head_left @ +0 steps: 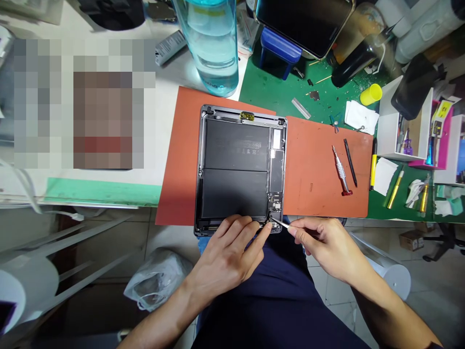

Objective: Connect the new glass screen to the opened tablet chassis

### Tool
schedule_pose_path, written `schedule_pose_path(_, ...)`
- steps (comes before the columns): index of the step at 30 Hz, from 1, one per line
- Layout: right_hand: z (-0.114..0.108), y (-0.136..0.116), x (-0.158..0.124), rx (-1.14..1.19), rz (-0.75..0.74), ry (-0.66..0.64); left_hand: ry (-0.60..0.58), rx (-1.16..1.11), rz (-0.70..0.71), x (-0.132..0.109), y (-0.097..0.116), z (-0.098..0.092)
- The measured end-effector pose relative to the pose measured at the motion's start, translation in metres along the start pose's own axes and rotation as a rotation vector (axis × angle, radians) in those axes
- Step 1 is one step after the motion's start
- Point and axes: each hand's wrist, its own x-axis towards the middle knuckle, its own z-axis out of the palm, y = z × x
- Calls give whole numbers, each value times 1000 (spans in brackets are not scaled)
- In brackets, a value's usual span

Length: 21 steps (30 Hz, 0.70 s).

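An opened tablet [236, 194], with dark battery cells and bare internal parts, lies on an orange mat, its lower edge at the table's front edge. My left hand [232, 249] rests over that lower edge and holds it, fingers bent, the index fingertip pressed near the lower right corner. My left thumb is mostly hidden. From the right, my right hand [319, 240] pinches slim metal tweezers [281, 223] between thumb and fingers. Their tips reach into the tablet's lower right corner beside my left index finger. Whether they grip a small part there is too fine to tell.
On the orange mat [305, 169] lie a screwdriver [340, 169] and a black stick tool [350, 162]. Behind the tablet stands a blue water bottle [214, 58]; a phone [305, 24] leans on a blue stand. White organizer boxes [392, 131] stand at right.
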Motion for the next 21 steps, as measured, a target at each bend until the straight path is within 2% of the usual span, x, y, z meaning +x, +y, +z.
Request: schedule_pose_path(21,7,-1,-2,24,18,55,-4,65,1,5,4,-2)
